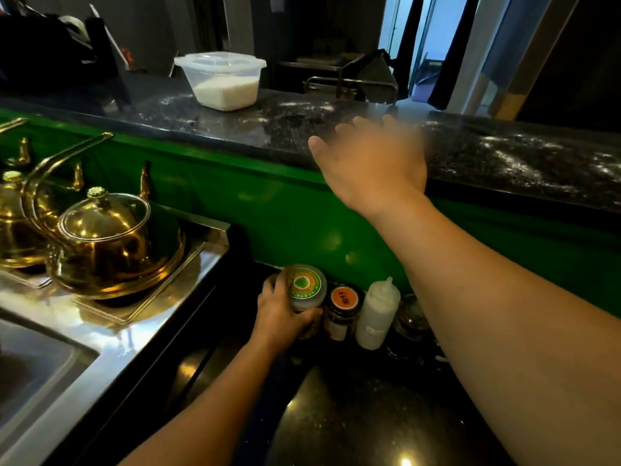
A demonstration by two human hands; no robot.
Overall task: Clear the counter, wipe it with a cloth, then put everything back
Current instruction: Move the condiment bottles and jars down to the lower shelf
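Note:
My left hand [280, 316] grips a jar with a green and orange lid [306, 287] at the back of the dark lower counter [353, 415]. Beside it to the right stand a jar with an orange lid [343, 306], a white squeeze bottle [378, 314] and a dark jar [411, 322]. My right hand [369, 163] is blurred, held with fingers spread and holding nothing, over the front edge of the raised speckled counter [504, 156]. A clear plastic tub with white grains [221, 80] stands on that raised counter to the left.
Two golden kettles [107, 243] sit on a steel tray at the left, with a steel sink [37, 371] in front. A green panel [255, 203] separates the two counters. A metal rack [349, 82] stands beyond the raised counter.

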